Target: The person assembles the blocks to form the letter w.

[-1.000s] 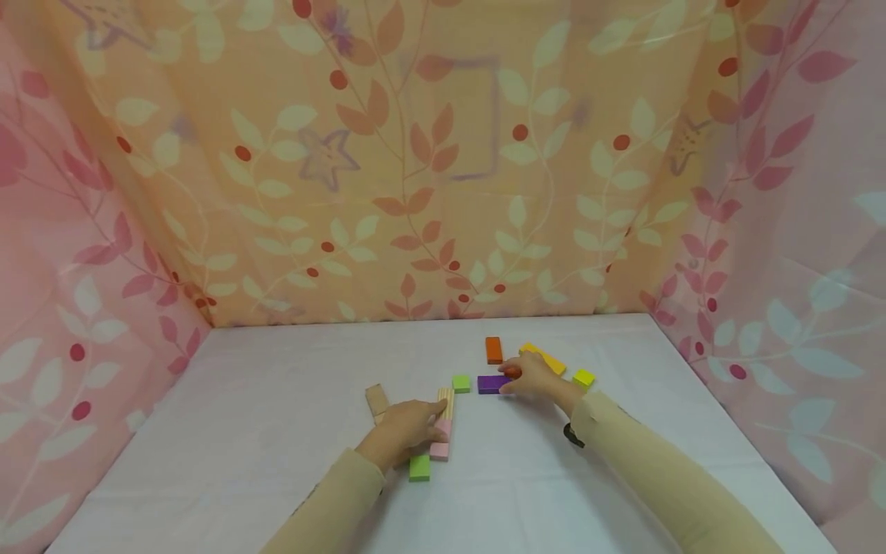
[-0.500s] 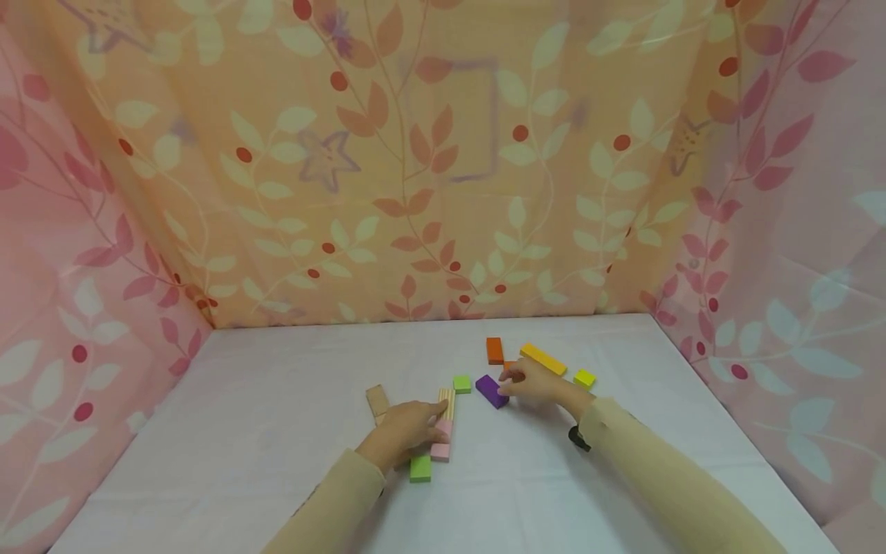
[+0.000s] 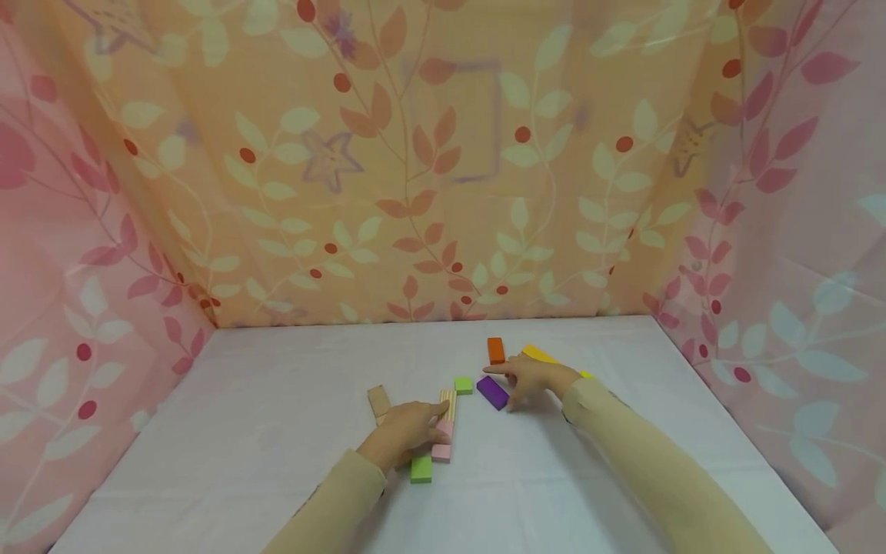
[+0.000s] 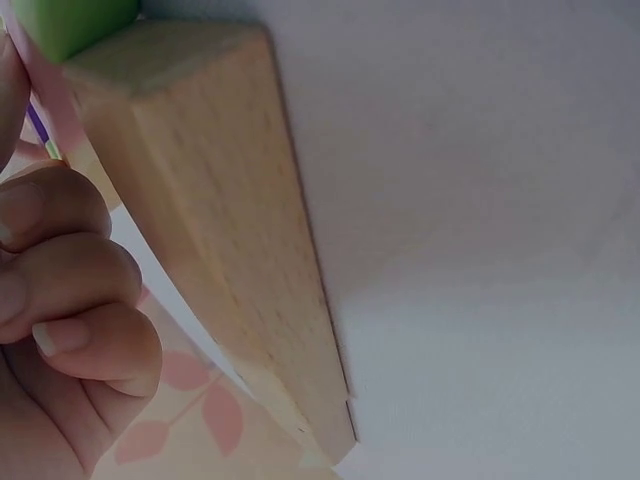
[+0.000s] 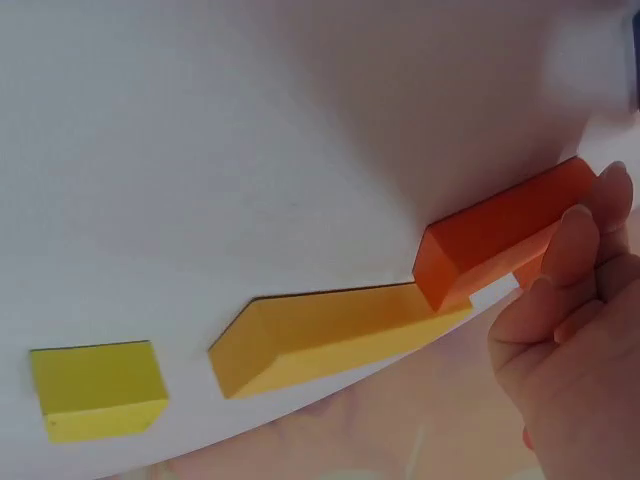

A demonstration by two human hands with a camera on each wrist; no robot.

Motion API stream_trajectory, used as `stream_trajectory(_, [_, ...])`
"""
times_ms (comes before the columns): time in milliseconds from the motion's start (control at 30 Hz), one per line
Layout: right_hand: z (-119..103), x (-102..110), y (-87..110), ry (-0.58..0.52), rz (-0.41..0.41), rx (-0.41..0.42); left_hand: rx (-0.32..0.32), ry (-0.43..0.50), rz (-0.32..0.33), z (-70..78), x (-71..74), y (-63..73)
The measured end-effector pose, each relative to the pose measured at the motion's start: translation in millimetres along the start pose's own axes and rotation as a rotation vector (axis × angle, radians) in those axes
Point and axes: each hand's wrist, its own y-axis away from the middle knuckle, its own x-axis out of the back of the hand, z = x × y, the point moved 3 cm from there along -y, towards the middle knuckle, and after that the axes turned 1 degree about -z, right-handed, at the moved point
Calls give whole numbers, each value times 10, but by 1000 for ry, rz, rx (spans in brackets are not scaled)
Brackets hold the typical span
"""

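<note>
My left hand [image 3: 404,432] rests on a row of blocks, its index finger on a striped wooden block [image 3: 451,397] and its thumb by the pink block [image 3: 440,452]. In the left wrist view, other fingers curl beside a plain wooden block [image 4: 220,210] without holding it. My right hand [image 3: 533,378] hovers at the right with the index finger stretched leftward. Its thumb tip is at the near end of a slanted purple block [image 3: 493,392]. In the right wrist view, an orange block [image 5: 500,230] lies beside its fingertips; I cannot tell whether they touch.
Another orange block [image 3: 495,350] lies behind. A long yellow block [image 3: 540,354] and a small yellow block [image 5: 100,390] lie at the right. Green blocks [image 3: 463,385] sit around the row, and a tan block [image 3: 378,400] lies left. Patterned curtains [image 3: 415,192] border the white table [image 3: 277,385].
The purple block has turned from lying sideways to slanting, its right end nearer me. My right fingers have shifted and the index finger has straightened leftward. The left hand stays put.
</note>
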Motion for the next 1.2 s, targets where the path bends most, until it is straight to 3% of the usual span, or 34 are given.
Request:
stream_trajectory(267, [-45, -2, -3, 52, 34, -22, -42, -20, 7, 10, 10, -3])
stream_trajectory(533, [-23, -70, 113, -36, 124, 47, -52, -29, 14, 1, 4, -11])
stream_trajectory(767, [-88, -192, 181, -75, 135, 118, -40, -14, 6, -14, 14, -4])
stream_trajectory(1033, [-212, -293, 209, -62, 120, 30, -34, -40, 4, -16, 13, -21])
stream_trajectory(1200, [-207, -298, 234, -168, 105, 11, -44, -55, 1, -11, 6, -28])
